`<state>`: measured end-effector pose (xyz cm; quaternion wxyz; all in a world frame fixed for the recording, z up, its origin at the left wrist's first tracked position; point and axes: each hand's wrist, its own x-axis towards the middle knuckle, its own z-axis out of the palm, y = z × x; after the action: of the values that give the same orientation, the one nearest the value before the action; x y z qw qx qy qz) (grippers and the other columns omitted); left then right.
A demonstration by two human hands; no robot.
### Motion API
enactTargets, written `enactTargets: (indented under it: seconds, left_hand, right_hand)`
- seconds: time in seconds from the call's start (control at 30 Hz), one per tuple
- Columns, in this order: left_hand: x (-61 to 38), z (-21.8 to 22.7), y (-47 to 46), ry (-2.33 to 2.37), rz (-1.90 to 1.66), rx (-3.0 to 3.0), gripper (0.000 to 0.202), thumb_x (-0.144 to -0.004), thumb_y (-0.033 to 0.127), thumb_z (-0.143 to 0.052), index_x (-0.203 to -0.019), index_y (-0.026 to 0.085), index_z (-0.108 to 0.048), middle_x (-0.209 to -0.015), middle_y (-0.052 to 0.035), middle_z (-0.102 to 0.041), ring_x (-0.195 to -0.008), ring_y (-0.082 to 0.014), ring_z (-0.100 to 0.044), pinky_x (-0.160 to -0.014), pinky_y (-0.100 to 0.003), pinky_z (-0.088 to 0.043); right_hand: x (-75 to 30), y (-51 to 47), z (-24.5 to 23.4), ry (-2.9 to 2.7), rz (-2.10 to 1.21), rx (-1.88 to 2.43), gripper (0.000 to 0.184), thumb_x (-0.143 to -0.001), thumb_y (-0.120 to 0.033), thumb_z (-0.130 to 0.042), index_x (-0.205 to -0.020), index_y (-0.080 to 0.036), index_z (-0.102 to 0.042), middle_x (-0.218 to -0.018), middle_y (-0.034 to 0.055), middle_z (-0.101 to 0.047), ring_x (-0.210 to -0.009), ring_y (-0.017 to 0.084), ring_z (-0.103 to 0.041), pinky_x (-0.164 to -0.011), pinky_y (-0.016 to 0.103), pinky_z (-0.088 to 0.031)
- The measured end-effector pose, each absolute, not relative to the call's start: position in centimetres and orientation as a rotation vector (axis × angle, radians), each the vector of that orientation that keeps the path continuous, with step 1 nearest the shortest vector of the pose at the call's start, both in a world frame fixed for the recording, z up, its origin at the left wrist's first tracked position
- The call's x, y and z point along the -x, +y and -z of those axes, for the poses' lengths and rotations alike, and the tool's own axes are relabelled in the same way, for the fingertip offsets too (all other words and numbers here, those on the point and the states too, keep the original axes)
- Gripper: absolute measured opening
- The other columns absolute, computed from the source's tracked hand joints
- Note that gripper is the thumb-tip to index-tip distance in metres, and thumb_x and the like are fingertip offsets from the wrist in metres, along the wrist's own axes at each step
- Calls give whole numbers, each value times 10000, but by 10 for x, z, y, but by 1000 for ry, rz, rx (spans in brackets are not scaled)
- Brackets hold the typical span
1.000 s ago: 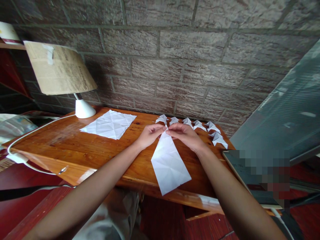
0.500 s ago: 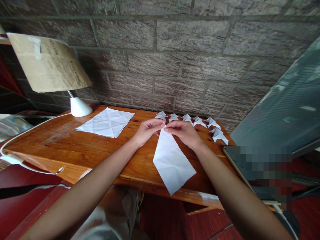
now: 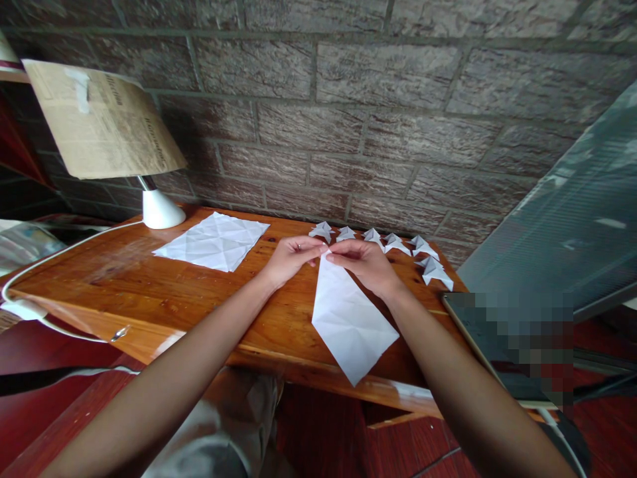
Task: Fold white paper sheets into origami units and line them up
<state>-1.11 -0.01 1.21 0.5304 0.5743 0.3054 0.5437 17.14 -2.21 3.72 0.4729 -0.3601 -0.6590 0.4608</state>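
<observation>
L hand [image 3: 291,262] & R hand [image 3: 365,265]: thumb + index of each closed in a fine pinch on the top corner of the white sheet [image 3: 351,322], tips nearly meeting, other fingers curled loosely. Both hands are over the back half of the desk [image 3: 199,299], wrists fairly straight, forearms coming in from the bottom corners & converging on the pinch. Sheet is kite-shaped w/ faint creases; it hangs btwn the forearms, slanting down to the R, its lowest corner in front of the desk's near edge in this view.

Just behind the hands, six small folded pieces [image 3: 435,273], approx. star-like: five in a row along the back edge, one nearer at the R end. L of the hands, a creased stack [image 3: 213,242] of white paper lies flat. Farther L, lamp [image 3: 162,211] w/ paper shade. Drawer handle [image 3: 119,333] on desk front. Far L, plastic bag [image 3: 30,242], contents too blurry to ID. R: dark device [image 3: 468,325], partly pixelated. Brick wall [image 3: 373,79] behind.
</observation>
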Motion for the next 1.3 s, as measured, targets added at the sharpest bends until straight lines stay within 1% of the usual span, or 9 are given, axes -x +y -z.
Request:
enactTargets:
  seconds: [0.13,0.23,0.37,0.5,0.73,0.93,1.03,1.13,1.3]
  left_hand:
    - [10,-12,1,695,-1300,-1312,284,-617,376,-852,-786,171,-751,-793,-32,-733,-665,-113,-608,-566,-217,-452]
    - [9,-11,1,694,-1305,-1273,286,-621,374,-851,-790,168,-747,-775,-26,-725,-662,-111,-606,-572,-217,-452]
    - [9,-11,1,676,-1291,-1267,288,-639,379,-841,-804,166,-742,-750,-16,-711,-652,-105,-596,-580,-217,-450]
    - [9,-10,1,661,-1268,-1271,304,-657,400,-826,-829,167,-733,-778,-16,-706,-682,-115,-604,-596,-224,-455]
    - [10,-8,2,659,-1261,-1240,305,-656,411,-825,-834,179,-737,-774,-9,-691,-681,-109,-595,-595,-217,-460]
    - [9,-9,1,708,-1260,-1239,308,-641,396,-838,-850,181,-768,-843,-39,-724,-722,-120,-616,-609,-222,-470]
    - [10,-9,1,686,-1270,-1254,313,-657,389,-830,-894,193,-774,-900,-45,-738,-731,-118,-623,-610,-219,-472]
    - [10,-9,1,663,-1265,-1270,328,-651,377,-837,-922,206,-768,-871,-32,-736,-712,-111,-622,-596,-211,-464]
    - [12,-9,3,683,-1303,-1252,296,-604,350,-867,-821,179,-759,-817,-35,-733,-705,-119,-630,-612,-220,-470]
  right_hand:
    - [-170,-24,-39,-1579,-1120,900,309,-625,-378,-848,-848,-196,-734,-895,40,-755,-838,181,-680,-852,346,-516]
    - [-170,-26,-40,-1595,-1129,934,325,-621,-398,-850,-836,-188,-725,-889,47,-755,-814,181,-683,-816,336,-519]
    - [-170,-26,-40,-1615,-1142,950,335,-611,-416,-852,-810,-183,-716,-843,35,-750,-763,166,-678,-757,308,-518]
    - [-171,-26,-40,-1632,-1127,951,349,-603,-455,-845,-767,-178,-710,-785,29,-740,-717,161,-668,-707,295,-521]
    - [-169,-24,-36,-1618,-1020,989,322,-632,-456,-828,-768,-183,-725,-782,50,-746,-696,175,-672,-668,298,-517]
    - [-169,-21,-29,-1634,-888,983,258,-678,-429,-803,-794,-203,-753,-830,52,-761,-745,192,-686,-712,314,-528]
    - [-168,-21,-29,-1613,-927,956,230,-686,-402,-799,-789,-200,-760,-832,53,-761,-742,188,-684,-721,314,-529]
    - [-167,-22,-30,-1604,-973,943,222,-686,-389,-798,-784,-193,-767,-825,54,-758,-742,184,-680,-732,313,-528]
    - [-168,-25,-36,-1628,-1027,931,264,-666,-404,-809,-825,-196,-772,-863,49,-762,-794,189,-684,-771,318,-528]
